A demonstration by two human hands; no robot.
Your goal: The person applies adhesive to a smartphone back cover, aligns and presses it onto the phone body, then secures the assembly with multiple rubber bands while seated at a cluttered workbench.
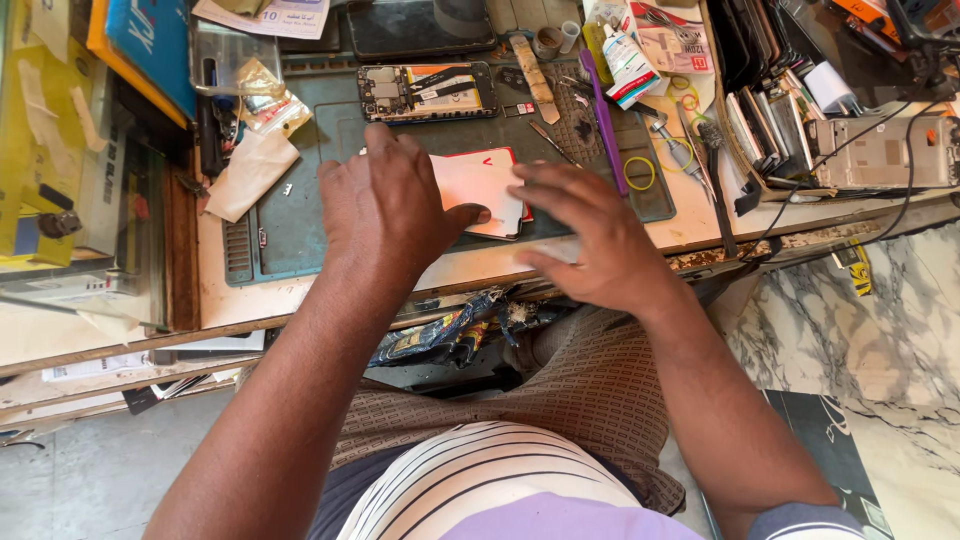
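While both hands press down at the middle of the bench, these are the points that matter:

Left hand (385,205): palm down, fingers spread flat, resting on the left part of the flat white panel (480,190); the thumb lies along the panel's near edge. It grips nothing, it only pins.

Right hand (590,240): open and flat, fingers stretched leftward with the tips at the panel's right edge; whether they press the panel or only touch it I cannot tell.

Panel: it lies on the green work mat (300,225), between the two hands and mostly under the left one, with a red rim showing at its far and right edges.

Doing it well: as I judge it, even flat pressure from both palms suits a thin sheet like this, pushing straight down so it does not slide on the mat; fingertip pressure at one corner could bend it.

Beyond the fingers: an opened phone (428,92) with its boards showing lies just past the left hand.

Right of the right hand: a purple stick tool (604,125), a yellow rubber ring (640,172) and a brush (714,170), near enough to be knocked by a sweeping wrist.

Left of the left hand: a crumpled white cloth (250,172).
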